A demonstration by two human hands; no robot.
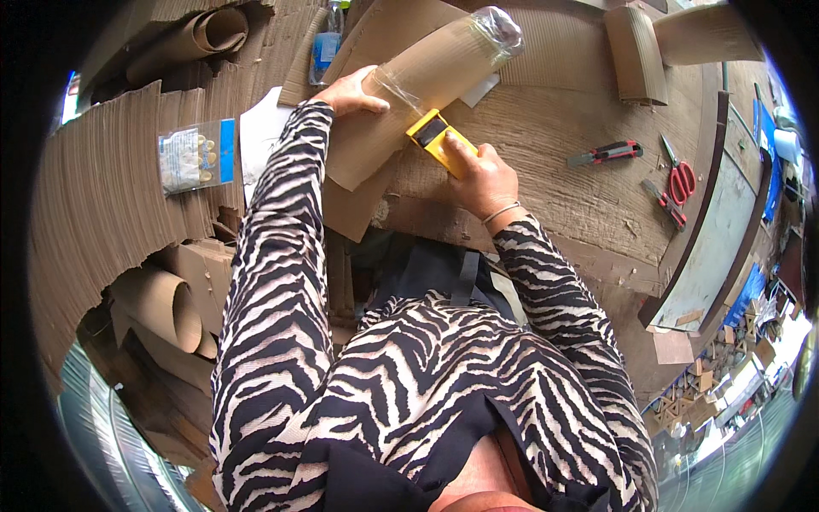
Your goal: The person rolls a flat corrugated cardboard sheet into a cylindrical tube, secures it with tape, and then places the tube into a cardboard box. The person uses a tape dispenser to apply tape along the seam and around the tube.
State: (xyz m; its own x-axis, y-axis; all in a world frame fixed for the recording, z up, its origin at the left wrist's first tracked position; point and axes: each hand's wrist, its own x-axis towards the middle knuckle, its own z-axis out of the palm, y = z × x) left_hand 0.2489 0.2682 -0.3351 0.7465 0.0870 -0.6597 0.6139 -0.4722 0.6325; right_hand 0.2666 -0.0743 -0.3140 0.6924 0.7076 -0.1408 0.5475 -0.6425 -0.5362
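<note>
A rolled piece of brown corrugated cardboard (444,64) lies slanted across the bench in front of me, its far end covered in shiny clear film or tape (498,31). My left hand (351,92) grips its left edge, thumb on top. A shiny clear strip (397,87) crosses the roll beside that thumb. My right hand (485,175) is closed around a yellow tape dispenser (439,141) with a dark middle. The dispenser's front end is at the roll's near right side; whether it touches the cardboard I cannot tell.
Right of my hands lie a red-and-black utility knife (606,154) and red-handled scissors (680,179). Stacked cardboard sheets (102,196) and a clear packet (196,158) are at left. A bottle (326,47) stands behind. More bent cardboard (636,55) is at far right.
</note>
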